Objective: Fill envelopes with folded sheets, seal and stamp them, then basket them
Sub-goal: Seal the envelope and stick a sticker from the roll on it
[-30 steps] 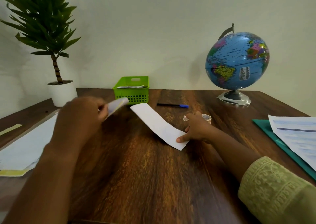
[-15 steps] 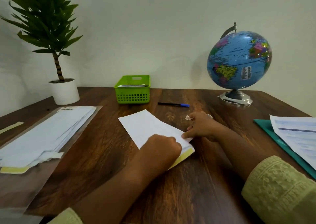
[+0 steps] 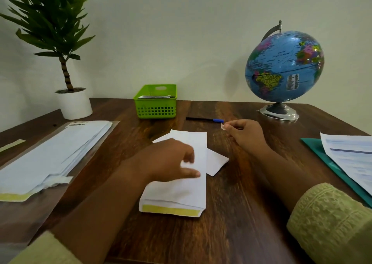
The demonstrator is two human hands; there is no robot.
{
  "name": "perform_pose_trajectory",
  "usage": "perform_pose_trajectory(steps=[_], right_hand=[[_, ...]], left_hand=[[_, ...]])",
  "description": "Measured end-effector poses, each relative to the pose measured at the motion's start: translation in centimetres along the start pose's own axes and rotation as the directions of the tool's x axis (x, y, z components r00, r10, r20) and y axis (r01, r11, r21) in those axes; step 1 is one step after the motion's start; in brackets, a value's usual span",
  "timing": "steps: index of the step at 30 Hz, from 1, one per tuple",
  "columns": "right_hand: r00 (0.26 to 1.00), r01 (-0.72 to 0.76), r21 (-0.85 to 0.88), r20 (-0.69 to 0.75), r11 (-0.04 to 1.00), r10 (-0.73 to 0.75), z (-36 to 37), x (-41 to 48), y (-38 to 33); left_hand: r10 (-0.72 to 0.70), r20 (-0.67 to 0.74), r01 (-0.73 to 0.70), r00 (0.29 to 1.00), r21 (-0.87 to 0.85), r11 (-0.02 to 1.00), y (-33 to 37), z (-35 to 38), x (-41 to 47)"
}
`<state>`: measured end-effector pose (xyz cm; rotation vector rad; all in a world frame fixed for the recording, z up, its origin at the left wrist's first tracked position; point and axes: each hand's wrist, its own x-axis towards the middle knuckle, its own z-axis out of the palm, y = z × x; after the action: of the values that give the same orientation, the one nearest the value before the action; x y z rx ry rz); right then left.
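A white envelope (image 3: pixel 188 191) lies lengthwise in the middle of the table, its yellow adhesive strip at the near end. My left hand (image 3: pixel 171 161) rests on its far half, fingers loosely spread and blurred by motion. A folded white sheet (image 3: pixel 216 162) pokes out from under the envelope's right side. My right hand (image 3: pixel 246 135) hovers to the right behind it and pinches a small white stamp (image 3: pixel 222 126) between thumb and forefinger. The green basket (image 3: pixel 156 108) stands at the back with a few envelopes inside.
A stack of blank envelopes (image 3: pixel 54 153) on a clear sleeve lies at the left. A blue-capped pen (image 3: pixel 204 119) is behind the sheet. At the back stand a potted plant (image 3: pixel 73 102) and a globe (image 3: pixel 283 68). Printed sheets on a teal folder (image 3: pixel 322 153) fill the right edge.
My left hand brought an envelope from the left and laid it over the folded sheet, then turned it lengthwise. My right hand lifted off the sheet, holding the small stamp.
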<state>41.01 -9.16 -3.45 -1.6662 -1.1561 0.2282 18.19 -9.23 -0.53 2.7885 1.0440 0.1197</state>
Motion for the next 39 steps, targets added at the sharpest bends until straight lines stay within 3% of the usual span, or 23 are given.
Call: perform_pose_trajectory(steps=[2, 5, 12, 14, 16, 18, 20, 25, 32, 39], right_hand=[[1.0, 0.017, 0.021, -0.01, 1.0, -0.017, 0.1, -0.1, 0.0], [1.0, 0.02, 0.036, 0.011, 0.999, -0.02, -0.1, -0.2, 0.1], [0.98, -0.127, 0.099, 0.167, 0.987, 0.109, -0.2, -0.2, 0.2], [0.962, -0.194, 0.088, 0.214, 0.977, 0.171, 0.0, -0.2, 0.1], [0.932, -0.259, 0.05, 0.275, 0.965, 0.236, 0.1, -0.2, 0.1], [0.903, -0.288, -0.018, 0.329, 0.957, 0.278, 0.0, -0.2, 0.1], [0.873, -0.308, -0.097, 0.366, 0.946, 0.322, -0.2, -0.3, 0.1], [0.794, -0.388, -0.164, 0.44, 0.907, 0.419, -0.8, -0.4, -0.7], [0.786, -0.324, -0.263, 0.461, 0.909, 0.413, -0.3, -1.0, -1.4], [0.802, -0.249, -0.3, 0.469, 0.921, 0.37, 0.0, -1.1, -1.5]], left_hand=[[-0.046, -0.03, 0.046, 0.999, 0.025, 0.999, 0.8, 1.5, 1.4], [-0.05, 0.18, 0.044, 0.982, 0.038, 0.998, 1.4, 3.3, 2.9], [0.106, 0.386, -0.008, 0.916, -0.247, 0.969, -2.6, 1.1, 1.3], [0.127, 0.314, -0.003, 0.941, -0.366, 0.93, -3.5, 1.5, 1.0], [0.084, 0.123, -0.017, 0.989, -0.463, 0.886, -3.6, 2.4, 1.4], [-0.005, -0.14, -0.056, 0.99, -0.427, 0.902, -3.3, 3.5, 2.2], [-0.01, -0.298, -0.099, 0.955, -0.348, 0.932, -2.7, 4.5, 3.0], [0.074, -0.138, -0.095, 0.988, -0.152, 0.984, -1.8, 6.0, 4.2], [0.106, -0.188, -0.098, 0.976, 0.052, 0.994, -1.2, 6.6, 4.6], [0.147, -0.207, -0.137, 0.967, 0.062, 0.989, -1.5, 6.9, 4.8]])
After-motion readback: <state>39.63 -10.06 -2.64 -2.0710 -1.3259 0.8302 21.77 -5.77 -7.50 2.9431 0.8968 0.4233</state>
